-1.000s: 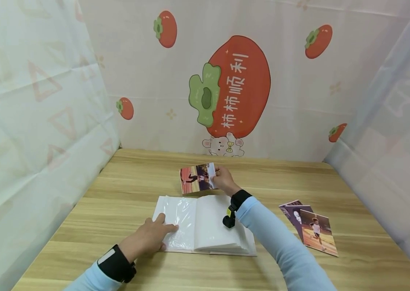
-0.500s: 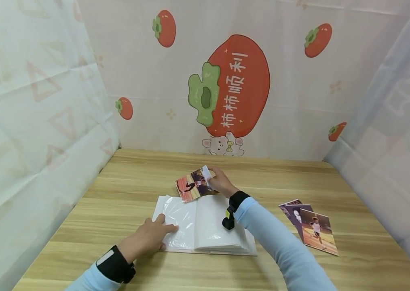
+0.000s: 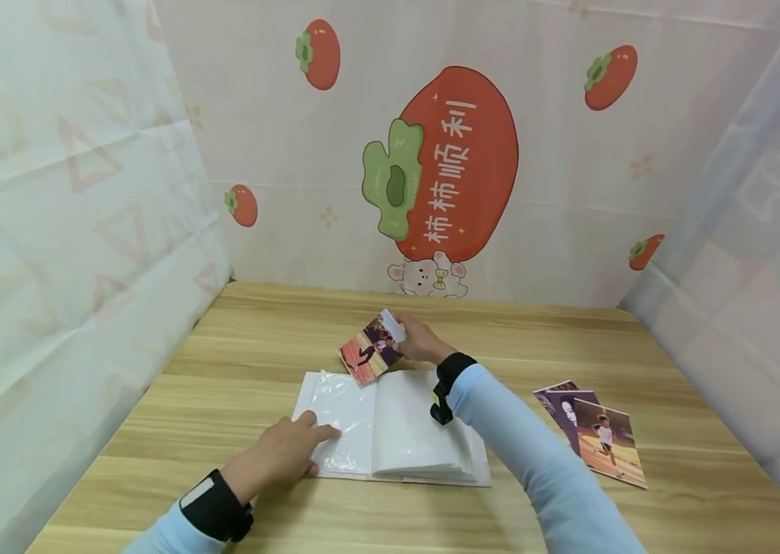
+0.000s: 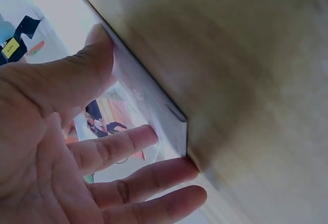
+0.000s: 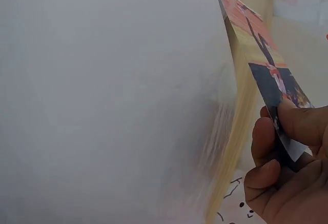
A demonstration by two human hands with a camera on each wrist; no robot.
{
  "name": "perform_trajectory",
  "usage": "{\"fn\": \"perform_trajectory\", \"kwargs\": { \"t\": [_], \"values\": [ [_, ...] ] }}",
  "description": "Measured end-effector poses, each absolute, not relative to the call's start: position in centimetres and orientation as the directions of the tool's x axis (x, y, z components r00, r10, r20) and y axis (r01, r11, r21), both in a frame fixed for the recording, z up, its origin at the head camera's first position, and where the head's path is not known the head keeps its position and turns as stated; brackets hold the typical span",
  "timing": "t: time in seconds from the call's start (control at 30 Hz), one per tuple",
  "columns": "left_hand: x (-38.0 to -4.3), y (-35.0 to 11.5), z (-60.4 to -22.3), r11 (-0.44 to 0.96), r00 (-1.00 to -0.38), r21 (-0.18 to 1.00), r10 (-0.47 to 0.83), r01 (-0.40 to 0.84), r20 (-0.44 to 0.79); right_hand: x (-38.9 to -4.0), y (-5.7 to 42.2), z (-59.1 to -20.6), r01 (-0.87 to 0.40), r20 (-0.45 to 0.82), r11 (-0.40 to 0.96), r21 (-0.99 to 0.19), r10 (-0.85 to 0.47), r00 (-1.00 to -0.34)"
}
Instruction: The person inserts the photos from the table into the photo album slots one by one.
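An open photo album [image 3: 407, 427] with white pages and clear plastic pockets lies on the wooden table. My left hand [image 3: 282, 448] rests at its left page, fingers spread; in the left wrist view, thumb and fingertips lie along the album's edge [image 4: 146, 88]. Beyond the album, my right hand [image 3: 423, 342] pinches a photo [image 3: 366, 357] of a runner on a red track, thumb on the picture side in the right wrist view. The tilted photo's lower corner overlaps the far edge of the left page. Its white end shows beside my fingers.
Several overlapping photos [image 3: 605, 440] lie right of the album, the top one showing a running child. A printed curtain [image 3: 293, 154] stands at the table's back edge, with pale curtains along both sides.
The photo has turned from nearly level to slanted, and its left end has come down over the album's far edge. My left hand has stayed on the left page.
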State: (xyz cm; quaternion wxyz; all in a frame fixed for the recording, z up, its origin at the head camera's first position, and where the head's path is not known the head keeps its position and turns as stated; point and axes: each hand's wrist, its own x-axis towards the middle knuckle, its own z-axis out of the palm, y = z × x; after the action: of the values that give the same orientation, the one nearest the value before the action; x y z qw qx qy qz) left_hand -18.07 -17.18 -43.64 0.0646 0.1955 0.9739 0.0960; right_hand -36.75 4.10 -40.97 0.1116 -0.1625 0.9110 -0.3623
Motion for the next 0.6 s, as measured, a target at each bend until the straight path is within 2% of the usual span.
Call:
{"fn": "perform_trajectory", "kwargs": {
  "t": [0.4,0.6],
  "values": [
    [-18.2,-17.2,-43.7,0.900,-0.906,0.185,0.414,0.394,-0.088,-36.9,3.0,-39.5,-0.255,-0.126,0.637,-0.728,-0.489,-0.863],
    [-17.9,-17.3,-43.6,0.903,-0.908,0.172,0.411,0.394,-0.082,-36.8,2.2,-39.3,-0.281,-0.134,0.678,-0.679,-0.491,-0.861]
  ]
}}
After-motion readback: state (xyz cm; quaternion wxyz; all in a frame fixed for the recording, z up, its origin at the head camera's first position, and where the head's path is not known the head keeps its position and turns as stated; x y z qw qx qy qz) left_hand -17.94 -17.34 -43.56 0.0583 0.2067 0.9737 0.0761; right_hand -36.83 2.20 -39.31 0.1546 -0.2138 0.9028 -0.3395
